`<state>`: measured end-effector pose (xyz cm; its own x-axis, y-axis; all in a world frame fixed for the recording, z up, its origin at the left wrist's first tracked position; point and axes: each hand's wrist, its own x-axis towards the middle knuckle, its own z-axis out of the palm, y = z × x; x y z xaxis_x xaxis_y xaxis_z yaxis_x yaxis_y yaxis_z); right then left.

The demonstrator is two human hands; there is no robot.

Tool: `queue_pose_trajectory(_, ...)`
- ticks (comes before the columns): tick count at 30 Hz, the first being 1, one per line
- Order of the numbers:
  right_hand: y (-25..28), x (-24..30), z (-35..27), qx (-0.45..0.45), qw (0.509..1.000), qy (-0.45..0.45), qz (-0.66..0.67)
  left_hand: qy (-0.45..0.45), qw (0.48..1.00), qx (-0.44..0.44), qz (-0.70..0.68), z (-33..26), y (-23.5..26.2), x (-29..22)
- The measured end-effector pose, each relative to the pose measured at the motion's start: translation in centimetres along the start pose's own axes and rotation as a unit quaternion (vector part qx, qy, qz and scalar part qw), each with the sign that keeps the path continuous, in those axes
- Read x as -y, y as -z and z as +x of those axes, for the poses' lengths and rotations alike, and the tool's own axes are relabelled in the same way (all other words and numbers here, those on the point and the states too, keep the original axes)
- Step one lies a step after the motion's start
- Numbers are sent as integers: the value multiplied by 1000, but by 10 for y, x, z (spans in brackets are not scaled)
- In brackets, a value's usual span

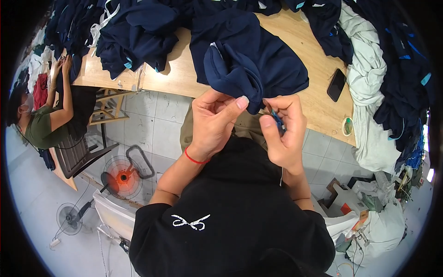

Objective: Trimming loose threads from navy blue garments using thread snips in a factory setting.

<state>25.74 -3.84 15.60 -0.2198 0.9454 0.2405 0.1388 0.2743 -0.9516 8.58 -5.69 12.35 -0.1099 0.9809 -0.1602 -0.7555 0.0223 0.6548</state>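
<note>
My left hand, a red string round its wrist, pinches the edge of a navy blue garment between thumb and fingers. The garment lies partly on the table, with a folded part raised toward me. Close beside its lower edge, my right hand is closed round small blue-handled thread snips. Their tip points at the cloth by my left fingertips; most of the snips is hidden by my fingers. Whether the blades touch the cloth I cannot tell.
More navy garments are heaped along the wooden table. A black phone and a pile of white cloth lie at the right. A masked co-worker handles cloth at the far left. Floor fans stand at the lower left.
</note>
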Motion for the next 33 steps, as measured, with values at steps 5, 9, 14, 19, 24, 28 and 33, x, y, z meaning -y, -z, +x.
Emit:
queue_pose_trajectory(5,6,4,6,12,999,13,-45,0,1000,13,21,-3,-7,-3)
queue_pose_trajectory(9,7,3,8,-7,996,56,-68,13,999,15,28,-4,-11,-6)
queue_pose_trajectory(14,9,6,9,-5,994,69,-88,18,999,23,44,-6,-5,-4)
queue_pose_trajectory(19,10,2,9,-3,996,55,-75,13,997,26,73,-4,-5,-6)
queue_pose_trajectory(24,16,4,8,35,997,3,-71,3,996,30,85,-4,-4,-7)
queue_pose_trajectory(28,8,-3,9,-29,999,-16,39,-4,995,28,94,-3,-4,-7)
queue_pose_trajectory(33,16,0,7,2,1000,-10,-20,-5,996,16,90,-1,-6,-7)
